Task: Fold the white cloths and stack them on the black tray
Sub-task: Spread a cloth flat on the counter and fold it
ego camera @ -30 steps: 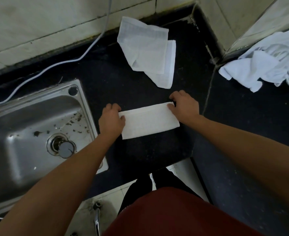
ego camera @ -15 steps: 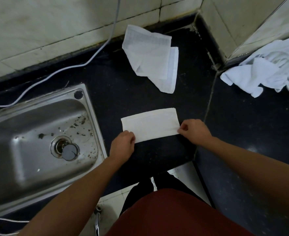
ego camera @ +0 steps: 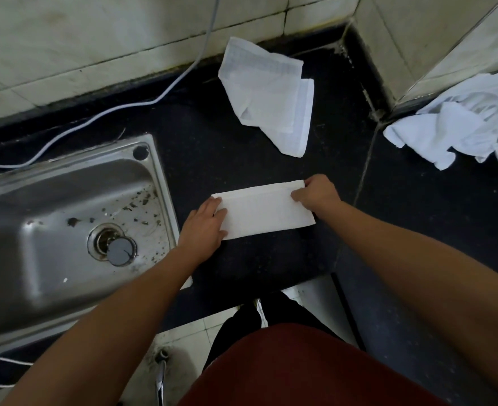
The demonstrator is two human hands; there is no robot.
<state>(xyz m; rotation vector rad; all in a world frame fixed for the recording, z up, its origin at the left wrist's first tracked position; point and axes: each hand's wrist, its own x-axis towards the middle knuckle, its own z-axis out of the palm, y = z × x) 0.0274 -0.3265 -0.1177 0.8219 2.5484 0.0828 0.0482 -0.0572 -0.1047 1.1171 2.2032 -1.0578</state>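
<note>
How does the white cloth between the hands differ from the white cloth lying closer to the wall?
The near cloth is folded into a neat flat strip; the far cloth lies loose, its layers askew. The left hand rests on the near cloth and the right hand pinches its far right corner; no hand touches the far cloth. Both are white and lie on the black counter.

One folded white cloth [ego camera: 268, 213], one loose checked cloth [ego camera: 267, 95], one crumpled cloth heap [ego camera: 458, 124], one left hand [ego camera: 204, 227], one right hand [ego camera: 315, 194], one steel sink [ego camera: 51, 183], one white cable [ego camera: 165, 92]
</note>
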